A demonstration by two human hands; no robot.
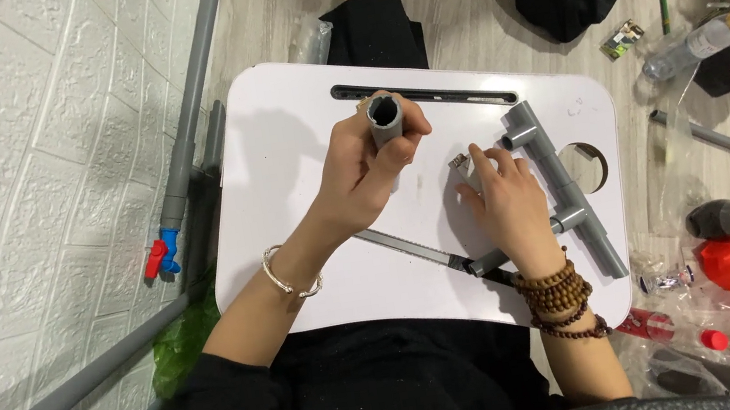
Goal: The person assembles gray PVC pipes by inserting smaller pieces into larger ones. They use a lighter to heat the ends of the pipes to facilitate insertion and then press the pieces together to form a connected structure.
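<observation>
- Centrally, white lap tray (280,141) as landmark.
- Left hand (365,172) grasps short grey pipe (386,119), upright over tray's middle.
- Right hand (505,199) released, flat on tray, fingertips beside small metal piece (458,161).
- Grey pipe assembly (562,187) lies along tray's right side.
- Saw blade (409,248) near tray's front edge.

Grey pipe piece (387,121), grey pipe assembly (562,187), white lap table (281,150), brown bead bracelets (561,296).

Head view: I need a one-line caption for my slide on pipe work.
Left hand holds a short grey pipe upright over a white lap desk; right hand rests beside a grey pipe assembly.
</observation>
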